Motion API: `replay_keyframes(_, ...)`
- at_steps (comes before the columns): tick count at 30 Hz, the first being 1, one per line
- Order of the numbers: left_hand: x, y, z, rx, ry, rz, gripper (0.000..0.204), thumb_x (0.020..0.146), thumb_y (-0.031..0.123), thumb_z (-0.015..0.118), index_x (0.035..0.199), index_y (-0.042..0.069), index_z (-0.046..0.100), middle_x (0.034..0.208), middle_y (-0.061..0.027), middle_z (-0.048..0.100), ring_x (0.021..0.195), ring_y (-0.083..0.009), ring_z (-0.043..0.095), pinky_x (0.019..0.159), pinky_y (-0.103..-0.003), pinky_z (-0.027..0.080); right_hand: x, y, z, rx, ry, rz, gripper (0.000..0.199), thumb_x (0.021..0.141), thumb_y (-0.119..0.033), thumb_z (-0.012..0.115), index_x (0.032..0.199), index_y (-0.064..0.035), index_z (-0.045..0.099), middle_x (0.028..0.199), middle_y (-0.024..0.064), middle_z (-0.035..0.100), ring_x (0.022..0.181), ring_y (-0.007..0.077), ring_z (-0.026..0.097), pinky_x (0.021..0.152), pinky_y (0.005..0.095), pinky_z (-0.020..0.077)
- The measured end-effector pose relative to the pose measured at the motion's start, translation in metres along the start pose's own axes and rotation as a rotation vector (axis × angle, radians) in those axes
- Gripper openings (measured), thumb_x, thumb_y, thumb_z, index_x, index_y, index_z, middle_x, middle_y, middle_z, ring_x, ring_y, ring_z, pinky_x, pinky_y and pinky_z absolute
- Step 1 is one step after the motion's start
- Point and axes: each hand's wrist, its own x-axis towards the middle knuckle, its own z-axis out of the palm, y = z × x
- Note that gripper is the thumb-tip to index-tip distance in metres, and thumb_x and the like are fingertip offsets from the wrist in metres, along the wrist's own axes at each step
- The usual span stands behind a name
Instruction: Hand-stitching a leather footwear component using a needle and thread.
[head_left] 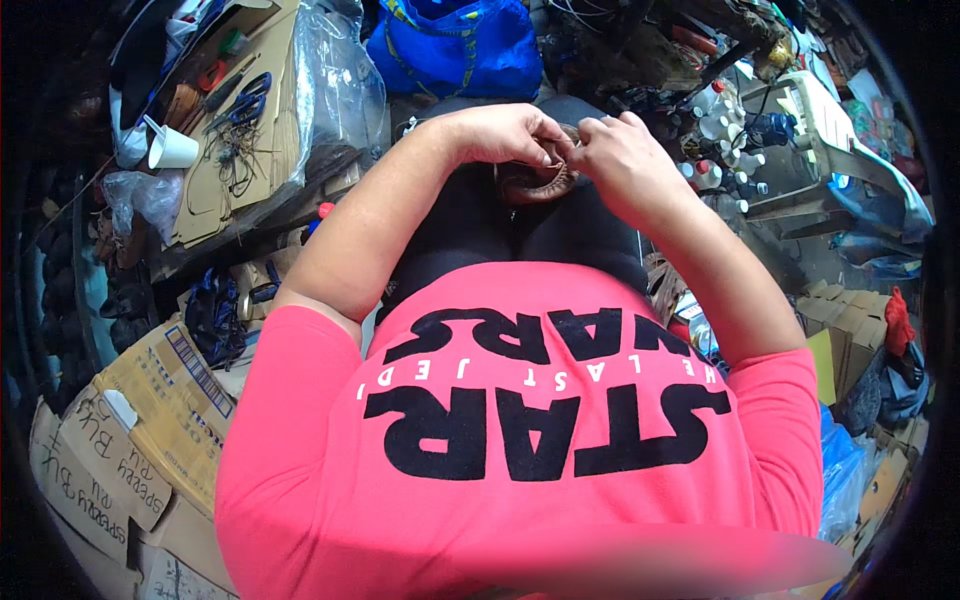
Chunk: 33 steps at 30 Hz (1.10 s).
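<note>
My left hand [510,132] and my right hand [612,150] meet over my lap, fingertips pinched together on a small round brown woven piece [540,182]. The piece rests on my dark trousers [520,225], and both hands grip its upper rim. Its far edge is hidden behind my fingers. My pink shirt with black lettering [520,430] fills the lower half of the view.
A cardboard sheet [235,130] on the left carries blue-handled scissors [245,105], wire and a white paper cup [170,148]. A blue bag [455,45] lies ahead. Several white bottles [722,140] stand at the right. Cardboard boxes [150,420] are stacked at lower left.
</note>
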Motion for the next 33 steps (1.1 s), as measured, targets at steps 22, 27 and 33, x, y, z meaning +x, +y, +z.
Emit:
replay_keyframes(22, -0.048, 0.005, 0.022, -0.664, 0.646, 0.365, 0.044, 0.097, 0.04, 0.04, 0.068, 0.008, 0.047, 0.105, -0.0144, 0.061, 0.098, -0.0196, 0.059, 0.088, -0.033, 0.041, -0.006, 0.066, 0.097, 2.107, 0.821, 0.689, 0.042, 0.096, -0.039, 0.042, 0.093, -0.0021, 0.062, 0.087, 0.0098, 0.062, 0.082, 0.0238, 0.06, 0.08, 0.0395, 0.0485)
replay_keyframes(27, -0.035, -0.008, 0.018, -1.191, 0.339, 0.51, 0.047, 0.097, 0.042, 0.039, 0.058, 0.015, 0.032, 0.057, -0.0005, 0.043, 0.058, -0.0159, 0.046, 0.076, -0.036, 0.042, -0.011, 0.043, 0.07, 2.656, 0.486, 0.44, 0.045, 0.097, -0.039, 0.039, 0.061, -0.0121, 0.038, 0.053, -0.0019, 0.029, 0.047, 0.0122, 0.027, 0.055, 0.0287, 0.0308)
replay_keyframes(33, -0.063, -0.021, 0.007, -1.024, 0.563, 0.343, 0.042, 0.097, 0.037, 0.043, 0.063, 0.012, 0.042, 0.065, -0.008, 0.054, 0.057, -0.0155, 0.051, 0.071, -0.035, 0.047, -0.055, 0.064, 0.095, 2.606, 0.364, 0.586, 0.042, 0.095, -0.039, 0.045, 0.065, -0.0113, 0.045, 0.056, -0.0003, 0.042, 0.051, 0.0131, 0.043, 0.062, 0.03, 0.0413)
